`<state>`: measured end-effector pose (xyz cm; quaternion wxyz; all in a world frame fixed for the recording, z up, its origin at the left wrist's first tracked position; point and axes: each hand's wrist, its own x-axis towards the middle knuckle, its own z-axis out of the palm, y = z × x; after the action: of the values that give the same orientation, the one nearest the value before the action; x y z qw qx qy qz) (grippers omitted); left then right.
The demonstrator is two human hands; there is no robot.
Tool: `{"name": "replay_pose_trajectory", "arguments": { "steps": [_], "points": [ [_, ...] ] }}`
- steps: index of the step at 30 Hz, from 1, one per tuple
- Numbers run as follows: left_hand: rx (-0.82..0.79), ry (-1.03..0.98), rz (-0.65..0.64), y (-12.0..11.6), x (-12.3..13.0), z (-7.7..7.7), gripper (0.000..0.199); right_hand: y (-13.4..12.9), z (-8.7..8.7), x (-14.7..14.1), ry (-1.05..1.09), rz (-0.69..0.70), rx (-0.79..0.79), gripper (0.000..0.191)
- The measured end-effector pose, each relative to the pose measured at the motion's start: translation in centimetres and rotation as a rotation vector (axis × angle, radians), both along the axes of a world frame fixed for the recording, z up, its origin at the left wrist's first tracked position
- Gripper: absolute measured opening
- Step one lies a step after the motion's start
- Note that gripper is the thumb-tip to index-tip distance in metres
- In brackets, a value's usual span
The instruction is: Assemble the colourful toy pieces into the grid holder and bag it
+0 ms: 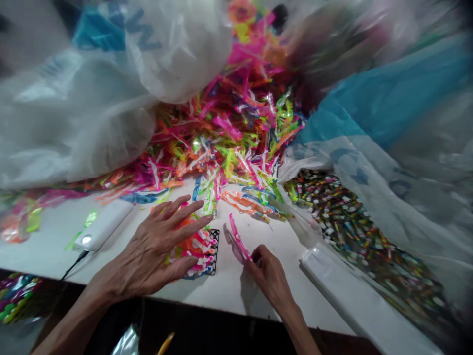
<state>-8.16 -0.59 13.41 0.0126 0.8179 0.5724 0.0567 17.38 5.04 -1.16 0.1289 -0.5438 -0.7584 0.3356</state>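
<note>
My left hand [162,246] lies with fingers spread over a row of orange, pink and white plastic pieces [201,246]. These pieces rest on a black grid tray [216,252], whose right edge shows beyond my fingers. Between thumb and fingers, my right hand [268,273] pinches the lower end of a thin pink piece [238,235], just right of the tray. Behind both hands rises a large heap of bright plastic pieces [229,128]. A few orange pieces [246,203] lie at the heap's near edge.
A white device [105,227] with a black cable lies left on the white table [207,296]. Full plastic bags [74,123] crowd the back left. At right, an open bag holds many small multicoloured pieces [347,222], beside a long white box [354,301].
</note>
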Motion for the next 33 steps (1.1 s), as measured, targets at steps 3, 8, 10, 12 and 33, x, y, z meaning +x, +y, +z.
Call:
{"name": "replay_pose_trajectory", "arguments": {
  "steps": [3, 8, 10, 12, 33],
  "points": [
    [-0.012, 0.012, 0.011, 0.1, 0.3, 0.2, 0.061, 1.1, -0.2, -1.3, 0.277, -0.043, -0.107, 0.015],
    [-0.038, -0.019, 0.033, 0.2, 0.4, 0.3, 0.060, 2.8, -0.7, -2.8, 0.757, -0.176, -0.581, 0.037],
    [-0.050, -0.039, 0.033, 0.3, 0.4, 0.3, 0.059, 3.1, -0.7, -2.8, 0.862, -0.186, -0.713, 0.035],
    [-0.048, -0.063, 0.034, 0.3, 0.4, 0.4, 0.058, 3.2, -0.6, -2.6, 0.907, -0.171, -0.748, 0.028],
    [-0.031, -0.134, 0.021, 0.2, 0.2, 0.2, 0.058, 4.0, 0.2, -7.7, 0.383, 0.170, 0.109, 0.013]
  ]
}}
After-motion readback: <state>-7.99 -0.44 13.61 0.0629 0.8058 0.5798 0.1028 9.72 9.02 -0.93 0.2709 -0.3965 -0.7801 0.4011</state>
